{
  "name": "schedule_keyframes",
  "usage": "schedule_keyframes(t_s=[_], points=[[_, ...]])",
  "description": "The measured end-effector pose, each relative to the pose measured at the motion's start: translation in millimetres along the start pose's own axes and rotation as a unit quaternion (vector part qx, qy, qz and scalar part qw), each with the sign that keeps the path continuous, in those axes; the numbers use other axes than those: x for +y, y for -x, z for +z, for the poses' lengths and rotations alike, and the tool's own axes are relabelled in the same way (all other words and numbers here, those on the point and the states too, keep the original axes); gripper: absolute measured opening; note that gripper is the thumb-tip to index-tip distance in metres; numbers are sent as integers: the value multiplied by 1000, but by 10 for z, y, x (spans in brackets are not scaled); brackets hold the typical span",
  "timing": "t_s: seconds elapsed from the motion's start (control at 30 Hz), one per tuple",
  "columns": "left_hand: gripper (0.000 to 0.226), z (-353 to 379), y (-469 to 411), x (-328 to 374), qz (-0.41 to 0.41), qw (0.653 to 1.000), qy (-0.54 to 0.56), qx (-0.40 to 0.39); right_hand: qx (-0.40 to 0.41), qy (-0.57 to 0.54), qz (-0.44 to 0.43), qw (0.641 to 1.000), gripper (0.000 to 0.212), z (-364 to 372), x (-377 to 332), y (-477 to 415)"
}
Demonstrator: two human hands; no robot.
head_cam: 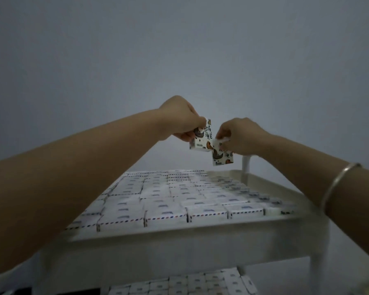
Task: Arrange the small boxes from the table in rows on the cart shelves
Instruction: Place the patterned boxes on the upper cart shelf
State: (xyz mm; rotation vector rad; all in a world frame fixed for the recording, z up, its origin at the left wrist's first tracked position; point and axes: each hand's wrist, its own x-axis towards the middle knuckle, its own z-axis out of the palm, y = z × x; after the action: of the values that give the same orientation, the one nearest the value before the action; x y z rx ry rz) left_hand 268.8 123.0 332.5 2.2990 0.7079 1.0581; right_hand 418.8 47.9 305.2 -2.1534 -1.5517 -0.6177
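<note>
Both my arms reach out above the white cart's top shelf (pixel 262 177). My left hand (pixel 180 119) pinches a small white box with printed pictures and characters (pixel 205 138), held upright in the air. My right hand (pixel 240 135) pinches a second box of the same kind (pixel 222 156), slightly lower and to the right, and the two boxes touch or overlap. The shelf below is packed with rows of several small white boxes (pixel 168 201) with striped edges, lying flat.
A lower cart shelf (pixel 179 284) also holds rows of white boxes. A white cart post (pixel 246 163) rises at the far right corner. A plain grey wall stands behind. A bangle circles my right wrist (pixel 337 184).
</note>
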Motion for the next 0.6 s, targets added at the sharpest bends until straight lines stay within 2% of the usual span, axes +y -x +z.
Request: schedule_keyframes(t_s=[0.13,0.23,0.33,0.47,0.6], points=[[22,132,-249,-94,1,997,-78,-6,-88,40,12,995,21,200,21,-146],[25,218,-391,-164,6,988,-152,-20,-155,-42,36,986,8,284,59,-144],[22,318,-477,-197,9,978,-204,-33,-235,-124,64,962,26,331,72,-91],[27,433,-557,-210,33,963,-265,-35,-255,-145,104,950,37,343,39,-20],[34,584,-616,-255,41,934,-354,-32,-242,-189,156,939,94,385,33,7]])
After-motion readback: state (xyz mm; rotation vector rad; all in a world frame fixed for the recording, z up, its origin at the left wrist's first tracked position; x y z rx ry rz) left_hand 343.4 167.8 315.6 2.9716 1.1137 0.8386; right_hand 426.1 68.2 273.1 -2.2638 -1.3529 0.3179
